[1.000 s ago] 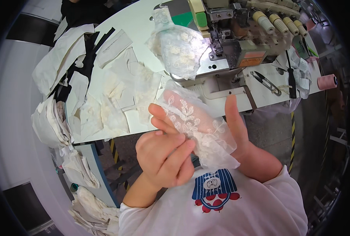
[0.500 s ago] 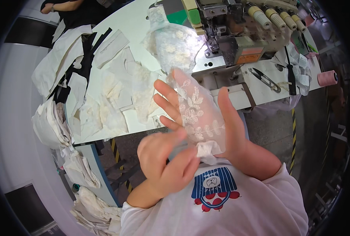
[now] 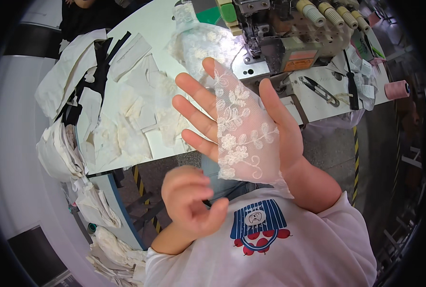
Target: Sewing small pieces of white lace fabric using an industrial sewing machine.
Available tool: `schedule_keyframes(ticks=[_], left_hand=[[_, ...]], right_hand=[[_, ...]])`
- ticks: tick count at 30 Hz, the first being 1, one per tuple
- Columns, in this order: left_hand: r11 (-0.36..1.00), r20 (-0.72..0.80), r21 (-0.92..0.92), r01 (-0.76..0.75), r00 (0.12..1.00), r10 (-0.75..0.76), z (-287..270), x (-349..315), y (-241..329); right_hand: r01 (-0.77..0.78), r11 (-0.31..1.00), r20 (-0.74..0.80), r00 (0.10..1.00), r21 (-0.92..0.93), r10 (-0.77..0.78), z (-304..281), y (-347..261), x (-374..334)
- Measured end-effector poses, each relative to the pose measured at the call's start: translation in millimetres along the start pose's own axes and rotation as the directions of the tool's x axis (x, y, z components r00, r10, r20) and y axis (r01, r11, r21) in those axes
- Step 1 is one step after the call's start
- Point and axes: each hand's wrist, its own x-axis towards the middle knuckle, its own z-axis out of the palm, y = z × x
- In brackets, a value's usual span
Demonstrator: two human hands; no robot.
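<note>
Right hand [image 3: 244,126] flat, fingers spread, lace piece [image 3: 239,131] draped over palm so pattern shows; left hand [image 3: 191,201] loosely curled, empty, just below lace

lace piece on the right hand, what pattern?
Sheer white lace piece, embroidered flowers and vines; head view.

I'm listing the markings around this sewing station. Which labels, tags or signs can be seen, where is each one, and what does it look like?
Warning label: on the front of the sewing machine, a small orange and white rectangle.
Paper tags: on the table's right end, small white slips in a loose pile.
Shirt print: on the person's white shirt, a blue striped shape over red dots.
No screens or packages show.
</note>
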Motion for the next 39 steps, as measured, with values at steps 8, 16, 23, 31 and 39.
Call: schedule_keyframes(ticks=[8, 16, 23, 31, 39], left_hand=[[0.615, 0.295, -0.522, 0.591, 0.802, -0.520, 1, -10, 4], [0.673, 0.133, -0.666, 0.323, 0.938, -0.319, -17, 10, 26], [0.349, 0.170, -0.847, 0.401, 0.826, -0.537, -12, 25, 16], [0.232, 0.239, -0.906, 0.354, 0.880, -0.410, -9, 36, 3], [0.292, 0.170, -0.899, 0.326, 0.874, -0.455, -6, 32, 1]], right_hand=[[0.028, 0.993, 0.058, 0.998, 0.112, -0.035, 1, 2, 4], [-0.604, 0.521, -0.508, 0.795, -0.603, 0.332, -24, -5, -21], [0.206, 0.143, 0.157, 0.942, -0.968, -0.298, -44, -21, -40], [0.461, -0.227, 0.497, 0.857, -0.858, -0.139, -16, -12, -33], [0.458, -0.389, 0.557, 0.806, -0.800, -0.197, -21, -10, -22]])
